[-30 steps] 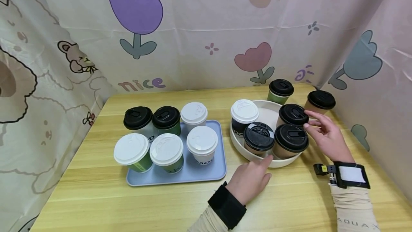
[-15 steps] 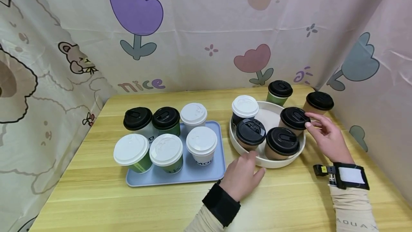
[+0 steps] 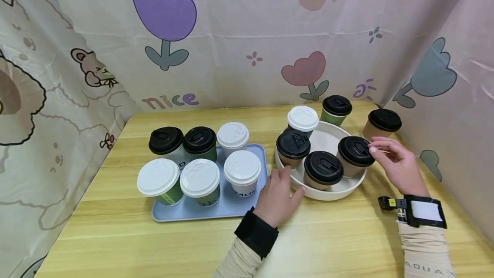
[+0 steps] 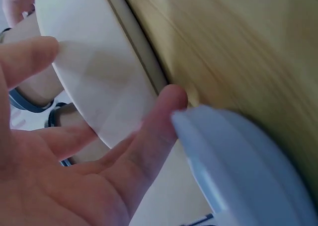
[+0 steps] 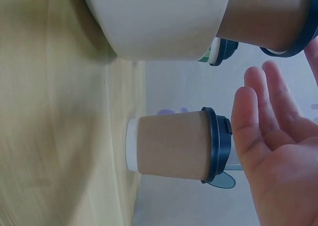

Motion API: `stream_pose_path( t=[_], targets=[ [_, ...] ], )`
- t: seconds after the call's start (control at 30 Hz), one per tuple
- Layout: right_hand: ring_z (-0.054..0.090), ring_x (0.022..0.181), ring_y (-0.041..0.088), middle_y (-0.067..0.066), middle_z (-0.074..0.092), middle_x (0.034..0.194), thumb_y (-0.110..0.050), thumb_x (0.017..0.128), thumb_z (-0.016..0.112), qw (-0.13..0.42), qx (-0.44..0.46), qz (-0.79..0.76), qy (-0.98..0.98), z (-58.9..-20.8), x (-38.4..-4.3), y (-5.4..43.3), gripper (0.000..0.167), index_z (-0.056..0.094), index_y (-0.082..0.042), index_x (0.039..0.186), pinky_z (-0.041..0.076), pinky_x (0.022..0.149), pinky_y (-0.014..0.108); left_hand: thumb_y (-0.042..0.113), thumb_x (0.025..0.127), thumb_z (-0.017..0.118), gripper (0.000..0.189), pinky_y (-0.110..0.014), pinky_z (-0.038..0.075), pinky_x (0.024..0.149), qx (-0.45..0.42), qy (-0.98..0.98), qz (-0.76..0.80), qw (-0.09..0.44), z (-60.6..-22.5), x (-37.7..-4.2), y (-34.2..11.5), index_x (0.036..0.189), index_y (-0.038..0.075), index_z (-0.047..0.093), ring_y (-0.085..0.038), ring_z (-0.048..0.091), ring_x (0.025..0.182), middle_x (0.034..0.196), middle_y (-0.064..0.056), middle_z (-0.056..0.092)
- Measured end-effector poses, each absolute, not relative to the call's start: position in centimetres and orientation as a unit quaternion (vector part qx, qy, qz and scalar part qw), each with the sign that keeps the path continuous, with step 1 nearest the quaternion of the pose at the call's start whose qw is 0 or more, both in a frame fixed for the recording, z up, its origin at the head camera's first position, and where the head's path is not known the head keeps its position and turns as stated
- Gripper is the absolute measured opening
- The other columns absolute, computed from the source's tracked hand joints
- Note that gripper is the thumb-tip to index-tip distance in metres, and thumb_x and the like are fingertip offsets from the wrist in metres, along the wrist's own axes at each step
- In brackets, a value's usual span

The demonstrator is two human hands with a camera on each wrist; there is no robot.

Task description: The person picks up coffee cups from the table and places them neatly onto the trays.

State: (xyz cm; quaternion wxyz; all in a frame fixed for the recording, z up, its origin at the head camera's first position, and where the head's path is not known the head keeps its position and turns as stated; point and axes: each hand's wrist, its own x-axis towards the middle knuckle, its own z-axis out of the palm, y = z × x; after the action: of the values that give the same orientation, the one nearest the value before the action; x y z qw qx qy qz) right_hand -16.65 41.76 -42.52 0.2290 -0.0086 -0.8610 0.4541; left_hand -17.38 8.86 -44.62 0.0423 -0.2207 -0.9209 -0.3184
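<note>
A round white tray point(image 3: 324, 134) with a raised wall holds several lidded paper cups. Among them are a white-lidded cup point(image 3: 303, 118) at the back left and a brown, black-lidded cup point(image 3: 323, 170) at the front. My left hand point(image 3: 277, 198) touches the tray's front-left wall with extended fingers; the left wrist view shows fingertips point(image 4: 171, 99) along that wall point(image 4: 94, 52). My right hand point(image 3: 397, 166) is at the right side, its fingertips by the lid of another brown cup point(image 3: 355, 153). In the right wrist view the fingers point(image 5: 246, 102) are fairly straight and grip nothing.
A blue rectangular tray point(image 3: 266, 183) bearing several lidded cups stands on the left, close to my left hand. Behind the round tray are a green cup point(image 3: 335, 110) and a brown cup point(image 3: 383, 122), both black-lidded. A patterned cloth point(image 3: 231, 46) hangs behind the table.
The round tray has turned clockwise seen from above: its front cups shifted left, the white-lidded one backward, the right one forward. My left hand slid left along the wall; the right stayed nearly still.
</note>
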Motion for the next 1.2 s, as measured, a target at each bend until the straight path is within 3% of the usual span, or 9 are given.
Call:
stream_pose_path(
  t=[0.23, 0.3, 0.43, 0.57, 0.7, 0.83, 0.97, 1.1, 1.2],
  targets=[
    [0.056, 0.115, -0.001, -0.010, 0.062, 0.130, -0.010, 0.104, 0.061, 0.245, 0.006, 0.473, -0.846, -42.3, -16.6, 41.7, 0.026, 0.065, 0.006, 0.124, 0.041, 0.090, 0.010, 0.040, 0.095, 0.071, 0.065, -0.048, 0.057, 0.083, -0.212, -0.922, -0.324, 0.020, -44.6, -17.9, 8.7, 0.147, 0.004, 0.052, -0.038, 0.066, 0.106, 0.124, -0.024, 0.059],
    [0.057, 0.111, -0.003, -0.011, 0.062, 0.126, -0.010, 0.105, 0.060, 0.256, -0.006, 0.477, -0.841, -42.3, -16.8, 42.0, 0.025, 0.064, 0.001, 0.127, 0.041, 0.089, 0.009, 0.040, 0.096, 0.071, 0.066, -0.048, 0.057, 0.083, -0.212, -0.922, -0.325, 0.019, -44.6, -18.0, 8.7, 0.147, 0.004, 0.052, -0.038, 0.066, 0.106, 0.125, -0.024, 0.059],
    [0.055, 0.106, -0.008, -0.017, 0.057, 0.119, -0.024, 0.105, 0.062, 0.259, -0.077, 0.458, -0.847, -42.6, -17.2, 42.8, 0.029, 0.062, -0.010, 0.130, 0.040, 0.086, 0.006, 0.040, 0.096, 0.070, 0.066, -0.048, 0.057, 0.084, -0.212, -0.921, -0.326, 0.019, -44.6, -18.1, 8.7, 0.148, 0.004, 0.051, -0.037, 0.066, 0.107, 0.126, -0.024, 0.059],
    [0.050, 0.104, -0.008, -0.007, 0.056, 0.126, -0.035, 0.103, 0.063, 0.248, -0.159, 0.424, -0.856, -43.2, -17.9, 44.0, 0.044, 0.056, -0.008, 0.137, 0.039, 0.084, 0.009, 0.039, 0.096, 0.070, 0.066, -0.048, 0.057, 0.084, -0.211, -0.920, -0.330, 0.017, -44.6, -18.1, 8.6, 0.149, 0.004, 0.050, -0.037, 0.066, 0.106, 0.126, -0.024, 0.058],
    [0.053, 0.116, 0.015, 0.011, 0.051, 0.145, -0.036, 0.101, 0.063, 0.244, -0.217, 0.398, -0.857, -43.5, -18.6, 45.0, 0.060, 0.045, -0.004, 0.149, 0.037, 0.088, 0.020, 0.040, 0.097, 0.069, 0.068, -0.048, 0.056, 0.085, -0.212, -0.919, -0.333, 0.010, -44.7, -18.1, 8.6, 0.150, 0.004, 0.048, -0.037, 0.066, 0.108, 0.128, -0.025, 0.057],
    [0.042, 0.135, 0.042, 0.023, 0.033, 0.158, -0.038, 0.099, 0.065, 0.231, -0.231, 0.376, -0.867, -42.9, -19.6, 45.7, 0.077, 0.029, -0.007, 0.160, 0.040, 0.103, 0.044, 0.040, 0.097, 0.069, 0.068, -0.048, 0.056, 0.085, -0.210, -0.920, -0.330, 0.010, -44.8, -18.0, 8.5, 0.151, 0.003, 0.048, -0.037, 0.066, 0.108, 0.129, -0.025, 0.057],
    [0.028, 0.145, 0.050, 0.030, 0.018, 0.163, -0.041, 0.097, 0.066, 0.228, -0.215, 0.358, -0.880, -41.7, -21.5, 46.6, 0.088, 0.019, -0.010, 0.165, 0.028, 0.114, 0.067, 0.039, 0.097, 0.069, 0.067, -0.048, 0.057, 0.085, -0.209, -0.921, -0.329, 0.014, -44.8, -17.9, 8.3, 0.150, 0.003, 0.048, -0.037, 0.066, 0.107, 0.128, -0.024, 0.057],
    [0.019, 0.147, 0.056, 0.036, 0.017, 0.163, -0.044, 0.099, 0.063, 0.193, -0.190, 0.311, -0.911, -40.8, -23.4, 47.6, 0.089, 0.018, -0.005, 0.164, 0.019, 0.116, 0.071, 0.040, 0.098, 0.069, 0.068, -0.048, 0.056, 0.086, -0.210, -0.919, -0.332, 0.011, -44.7, -17.8, 8.4, 0.151, 0.003, 0.048, -0.037, 0.065, 0.109, 0.130, -0.024, 0.057],
    [0.024, 0.143, 0.060, 0.041, 0.025, 0.158, -0.047, 0.101, 0.059, 0.158, -0.179, 0.278, -0.930, -40.7, -24.6, 48.3, 0.084, 0.025, -0.001, 0.162, 0.022, 0.113, 0.073, 0.040, 0.098, 0.068, 0.068, -0.048, 0.056, 0.087, -0.212, -0.919, -0.333, 0.008, -44.6, -17.7, 8.6, 0.151, 0.003, 0.048, -0.037, 0.065, 0.110, 0.130, -0.025, 0.056]
  ],
)
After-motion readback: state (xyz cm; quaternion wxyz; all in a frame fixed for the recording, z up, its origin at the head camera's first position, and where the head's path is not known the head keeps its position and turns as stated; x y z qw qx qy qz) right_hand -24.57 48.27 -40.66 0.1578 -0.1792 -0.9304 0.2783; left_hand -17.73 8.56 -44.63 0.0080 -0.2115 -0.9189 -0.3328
